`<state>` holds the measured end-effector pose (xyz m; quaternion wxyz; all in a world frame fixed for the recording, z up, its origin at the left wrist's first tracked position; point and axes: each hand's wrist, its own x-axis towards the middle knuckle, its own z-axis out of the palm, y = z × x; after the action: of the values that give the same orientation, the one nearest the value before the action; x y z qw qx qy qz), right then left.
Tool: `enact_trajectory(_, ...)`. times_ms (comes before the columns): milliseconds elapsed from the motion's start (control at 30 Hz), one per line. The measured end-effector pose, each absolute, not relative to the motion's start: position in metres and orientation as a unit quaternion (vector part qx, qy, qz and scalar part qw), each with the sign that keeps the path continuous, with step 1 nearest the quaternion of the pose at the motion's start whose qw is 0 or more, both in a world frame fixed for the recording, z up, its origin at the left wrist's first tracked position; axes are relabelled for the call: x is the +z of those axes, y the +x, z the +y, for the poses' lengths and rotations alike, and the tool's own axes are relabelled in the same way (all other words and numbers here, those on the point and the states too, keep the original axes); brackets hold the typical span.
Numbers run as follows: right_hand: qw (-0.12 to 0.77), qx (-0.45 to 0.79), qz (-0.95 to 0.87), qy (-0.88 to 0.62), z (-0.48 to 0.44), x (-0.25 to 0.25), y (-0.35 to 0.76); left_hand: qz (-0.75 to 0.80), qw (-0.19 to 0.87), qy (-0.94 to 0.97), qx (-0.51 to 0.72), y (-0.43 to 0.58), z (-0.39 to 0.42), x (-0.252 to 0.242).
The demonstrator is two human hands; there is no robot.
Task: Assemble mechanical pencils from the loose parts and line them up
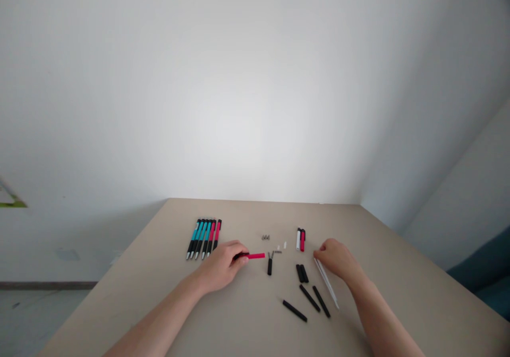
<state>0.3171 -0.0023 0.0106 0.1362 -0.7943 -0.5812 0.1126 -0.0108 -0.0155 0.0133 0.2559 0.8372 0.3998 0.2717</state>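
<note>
My left hand (225, 264) is closed round a pen barrel (256, 256); its pink-red tube points right and its black end lies between my fingers. Farther right, my right hand (337, 256) pinches the far end of thin white pen refills (326, 283), which slant towards me over the table. My fingers hide their tips, so how many I grip is unclear. Between my hands lie a short black grip (270, 266), small springs (265, 237) and tiny white pieces (285, 245).
Several teal and red pens (202, 238) lie in a row at the left of the beige table (239, 320). A white and a red barrel (302, 240) lie at the back right. Short black pieces (302, 273) and longer black tubes (295, 311) lie nearer. A wall (255, 107) stands behind.
</note>
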Motion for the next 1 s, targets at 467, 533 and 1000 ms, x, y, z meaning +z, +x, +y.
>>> enact_trajectory(467,0.504,0.259,-0.502,-0.653,-0.007,0.036,0.285,0.400,0.248,0.837,0.281,-0.010,-0.015,0.013)
enact_trajectory(533,0.536,0.280,-0.489,-0.628,-0.009,0.034,0.275,0.401,0.249,0.836,0.280,-0.010,-0.016,0.015)
enact_trajectory(1000,0.491,-0.004,-0.795,-0.355,-0.051,0.026,0.209,0.269,0.612,0.644,0.373,0.004,-0.026,0.025)
